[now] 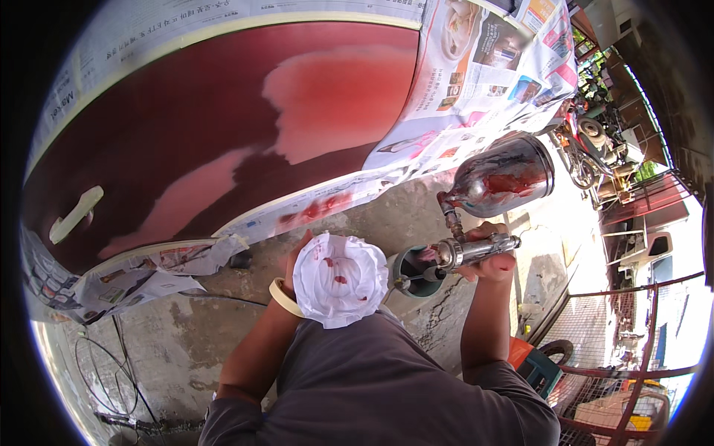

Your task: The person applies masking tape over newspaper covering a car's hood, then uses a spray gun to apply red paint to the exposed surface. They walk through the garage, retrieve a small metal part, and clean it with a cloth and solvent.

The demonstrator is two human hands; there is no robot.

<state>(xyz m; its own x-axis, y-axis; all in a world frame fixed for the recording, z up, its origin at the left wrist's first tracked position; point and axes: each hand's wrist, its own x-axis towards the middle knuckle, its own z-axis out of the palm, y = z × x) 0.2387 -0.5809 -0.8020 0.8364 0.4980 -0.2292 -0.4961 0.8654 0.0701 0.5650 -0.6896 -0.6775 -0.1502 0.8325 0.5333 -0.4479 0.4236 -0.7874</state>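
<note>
My left hand [294, 267] is mostly behind a crumpled white paper cone [342, 290] spotted with red, which it holds up. A cream tape roll [286, 299] circles my left wrist. My right hand [491, 260] grips a metal spray gun [472, 253] with a paint-streaked silver cup [502, 178] on top, tilted on its side. The gun's front end is over a dark green container [416, 286] with pink residue inside. Ahead is a curved dark red panel [186, 119] with paler primed and sprayed patches, bordered by taped newspaper [461, 89] and a taped handle [74, 215].
Below the panel is stained concrete ground [193, 342], with black cables [119, 372] at the left. At the right are a red metal mesh railing [610, 368], an orange-and-teal object [532, 368] near my elbow, a motorcycle [580, 156] and a white vehicle [658, 249] farther back.
</note>
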